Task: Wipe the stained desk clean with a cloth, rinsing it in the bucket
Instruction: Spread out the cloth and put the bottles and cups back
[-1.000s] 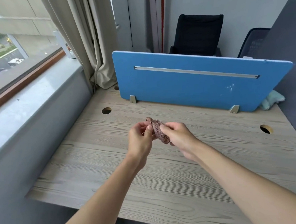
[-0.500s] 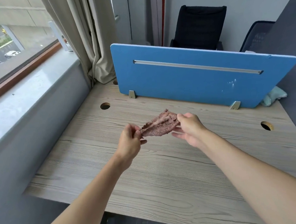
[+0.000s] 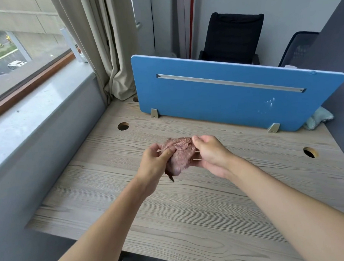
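Note:
A small reddish-brown cloth [image 3: 181,155] hangs bunched between both hands above the middle of the wood-grain desk [image 3: 191,209]. My left hand [image 3: 156,164] pinches its left edge with thumb and fingers. My right hand [image 3: 211,154] grips its upper right edge, palm turned toward me. A dark corner of the cloth dangles below the left hand. No bucket is in view.
A blue divider panel [image 3: 225,99] with white specks near its right end stands along the desk's back. A teal cloth [image 3: 317,118] lies behind its right end. Cable holes [image 3: 123,126] [image 3: 310,152] sit left and right. A grey sill and curtain border the left.
Half a second ago the cloth was stretched flat between the hands; now the hands have come closer together and the cloth is gathered into a bunch.

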{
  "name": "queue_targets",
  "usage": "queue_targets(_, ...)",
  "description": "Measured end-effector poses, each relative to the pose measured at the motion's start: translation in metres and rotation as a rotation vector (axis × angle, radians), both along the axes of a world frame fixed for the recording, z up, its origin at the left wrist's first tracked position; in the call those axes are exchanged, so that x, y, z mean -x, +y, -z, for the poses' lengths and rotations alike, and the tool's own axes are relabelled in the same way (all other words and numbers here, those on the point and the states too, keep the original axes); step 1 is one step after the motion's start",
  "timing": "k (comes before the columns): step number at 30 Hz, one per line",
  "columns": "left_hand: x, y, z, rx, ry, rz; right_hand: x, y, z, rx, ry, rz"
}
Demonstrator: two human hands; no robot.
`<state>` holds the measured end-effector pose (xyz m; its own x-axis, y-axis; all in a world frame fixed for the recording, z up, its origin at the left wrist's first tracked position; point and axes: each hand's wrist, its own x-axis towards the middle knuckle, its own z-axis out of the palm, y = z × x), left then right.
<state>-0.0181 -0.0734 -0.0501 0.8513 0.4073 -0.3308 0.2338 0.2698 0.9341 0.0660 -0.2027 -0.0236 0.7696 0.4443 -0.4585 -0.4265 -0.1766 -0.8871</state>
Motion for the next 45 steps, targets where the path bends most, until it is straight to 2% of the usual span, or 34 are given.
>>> queue_targets(3,-0.002,-0.006,-0.01,0.0,0.02,-0.022,0.0,0.004,-0.005,-0.127,0.187,0.063)
queue_targets(5,-0.005,-0.008,-0.01,-0.067,0.005,-0.014,0.001,0.002,-0.01,-0.162,0.228,-0.064)
queue_targets(7,-0.005,-0.008,-0.012,-0.101,-0.024,0.004,0.001,0.0,-0.01,-0.15,0.184,-0.19)
queue_targets(13,-0.008,-0.004,-0.022,0.289,-0.007,-0.178,0.0,-0.009,-0.01,-0.191,0.227,-0.161)
queue_targets(16,-0.008,-0.001,-0.02,0.28,0.028,-0.231,-0.002,-0.012,-0.01,-0.171,0.23,-0.012)
queue_targets(20,-0.008,0.008,-0.014,0.356,0.063,-0.365,-0.006,-0.018,-0.003,-0.15,0.279,0.377)
queue_targets(22,-0.008,0.008,-0.013,0.379,0.075,-0.346,-0.005,-0.02,0.003,-0.101,0.276,0.426)
queue_targets(25,-0.008,0.005,-0.015,0.368,0.099,-0.268,-0.006,-0.02,0.006,-0.07,0.355,0.301)
queue_targets(28,-0.006,0.004,-0.019,0.358,0.118,-0.191,-0.008,-0.025,-0.001,-0.16,0.46,0.18)
queue_targets(31,-0.005,0.003,-0.021,0.366,0.118,-0.167,-0.008,-0.027,-0.003,-0.09,0.423,0.015)
queue_targets(32,-0.005,0.004,-0.021,0.384,0.101,-0.183,-0.009,-0.026,-0.003,-0.062,0.39,0.03)
queue_targets(34,-0.006,0.009,-0.021,0.425,0.058,-0.232,-0.012,-0.027,0.0,-0.065,0.294,0.221)
queue_targets(36,-0.007,0.013,-0.019,0.504,0.019,-0.295,-0.018,-0.029,0.003,-0.128,0.267,0.418)
queue_targets(37,-0.008,0.014,-0.016,0.525,0.025,-0.318,-0.018,-0.029,0.003,-0.158,0.277,0.449)
queue_targets(39,-0.008,0.012,-0.008,0.48,0.08,-0.332,-0.018,-0.028,0.004,-0.151,0.294,0.397)
queue_targets(42,-0.007,0.011,0.005,0.364,0.207,-0.301,-0.015,-0.035,0.001,-0.134,0.371,0.18)
queue_targets(45,-0.009,0.007,0.01,0.338,0.238,-0.184,-0.017,-0.045,0.008,-0.11,0.481,-0.059)
